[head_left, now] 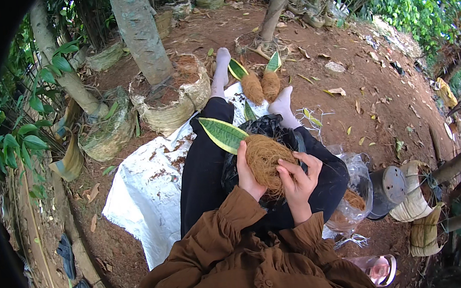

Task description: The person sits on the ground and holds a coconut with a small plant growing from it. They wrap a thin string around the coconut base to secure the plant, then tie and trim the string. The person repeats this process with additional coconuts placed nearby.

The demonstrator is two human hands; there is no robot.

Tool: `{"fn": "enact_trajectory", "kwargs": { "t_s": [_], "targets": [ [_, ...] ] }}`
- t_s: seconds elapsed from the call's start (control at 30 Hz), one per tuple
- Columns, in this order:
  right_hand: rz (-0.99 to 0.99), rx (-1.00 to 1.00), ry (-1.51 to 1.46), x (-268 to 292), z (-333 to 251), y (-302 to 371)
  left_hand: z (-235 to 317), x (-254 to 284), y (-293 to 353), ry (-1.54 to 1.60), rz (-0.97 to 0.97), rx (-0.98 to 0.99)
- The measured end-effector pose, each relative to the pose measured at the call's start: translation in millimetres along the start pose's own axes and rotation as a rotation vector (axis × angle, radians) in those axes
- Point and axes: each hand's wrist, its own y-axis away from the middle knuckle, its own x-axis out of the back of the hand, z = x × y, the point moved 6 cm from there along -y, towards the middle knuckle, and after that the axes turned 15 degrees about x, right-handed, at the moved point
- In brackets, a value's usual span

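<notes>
Over my lap I hold a ball of brown coconut fibre (268, 159). A yellow-edged snake plant leaf (222, 133) sticks out of its upper left. My left hand (249, 177) is closed around the ball's left side, thumb up by the leaf's base. At the ball's right side, the thumb and fingertips of my right hand (300, 184) are pinched together against the fibre; whether a strand or thread lies between them is too small to tell. Under the ball, a black plastic bag (274, 128) is bunched between my legs.
Two finished-looking fibre balls with leaves (261, 87) stand between my feet. A white sack (145, 184) strewn with brown bits lies left. To the right are a clear plastic bag (358, 181) with fibre and a dark pot (386, 186). Sack-wrapped tree (179, 107) stands ahead left.
</notes>
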Motion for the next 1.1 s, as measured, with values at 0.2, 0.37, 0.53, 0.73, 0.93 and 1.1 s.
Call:
{"fn": "enact_trajectory", "kwargs": {
  "t_s": [0.2, 0.37, 0.53, 0.73, 0.93, 1.1],
  "targets": [
    [0.029, -0.075, -0.261, 3, 8, 7, -2, 3, 4, 0.115, 0.051, -0.053],
    [-0.003, 0.071, -0.026, 14, -10, 19, 7, -7, 11, 0.142, 0.055, -0.124],
    [-0.064, 0.114, 0.129, 14, -14, 17, 6, -11, 13, 0.13, 0.04, -0.144],
    [-0.032, -0.121, -0.135, 13, -8, 3, 7, -4, 8, 0.069, 0.05, -0.156],
    [0.18, -0.529, -0.358, -9, 17, 3, -3, 1, 1, 0.018, 0.13, -0.156],
    [0.143, -0.44, -0.254, -7, 15, 9, -5, 6, 3, 0.12, 0.105, -0.082]
  ]
}}
